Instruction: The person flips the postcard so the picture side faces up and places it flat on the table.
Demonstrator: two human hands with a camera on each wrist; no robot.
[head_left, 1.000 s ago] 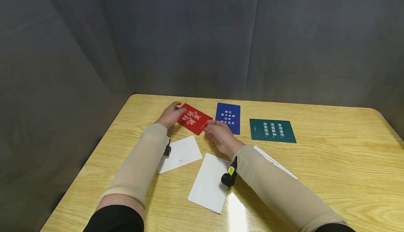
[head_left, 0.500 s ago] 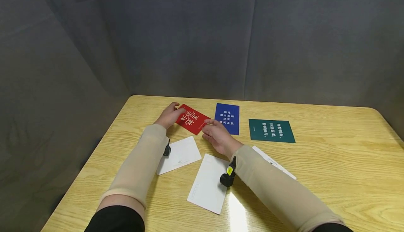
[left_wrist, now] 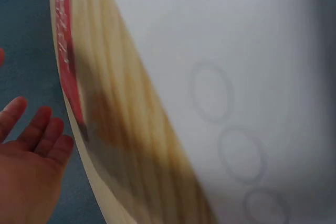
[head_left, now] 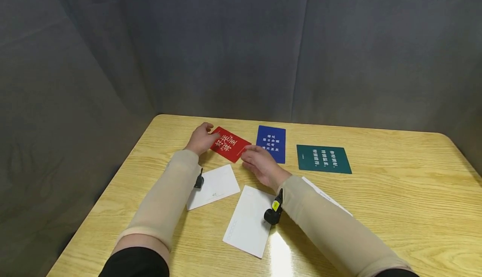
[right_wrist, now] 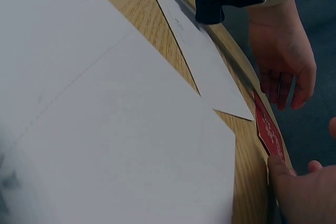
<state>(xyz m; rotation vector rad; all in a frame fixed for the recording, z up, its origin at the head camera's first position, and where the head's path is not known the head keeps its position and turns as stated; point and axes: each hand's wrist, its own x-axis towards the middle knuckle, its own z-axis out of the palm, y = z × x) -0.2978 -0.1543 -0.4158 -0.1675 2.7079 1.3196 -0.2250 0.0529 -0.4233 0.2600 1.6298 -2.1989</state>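
A red card point(head_left: 230, 144) with white Chinese writing lies on the wooden table, between my two hands. My left hand point(head_left: 202, 139) is at its left end, the thumb over the corner and the fingers loosely bent. In the left wrist view the fingers of the left hand point(left_wrist: 37, 156) are slightly bent and relaxed, with nothing visible in them. My right hand point(head_left: 263, 166) is at the card's right corner. In the right wrist view a fingertip of the right hand point(right_wrist: 310, 192) meets the edge of the red card point(right_wrist: 269, 132); the palm side is hidden.
A blue card point(head_left: 271, 143) and a green card point(head_left: 324, 159) lie farther right on the table point(head_left: 406, 193). Nearer are white cards: one by the left wrist point(head_left: 216, 185), one in front point(head_left: 246, 222), and one partly under the right forearm point(head_left: 320, 189). A grey curtain point(head_left: 226, 51) stands behind.
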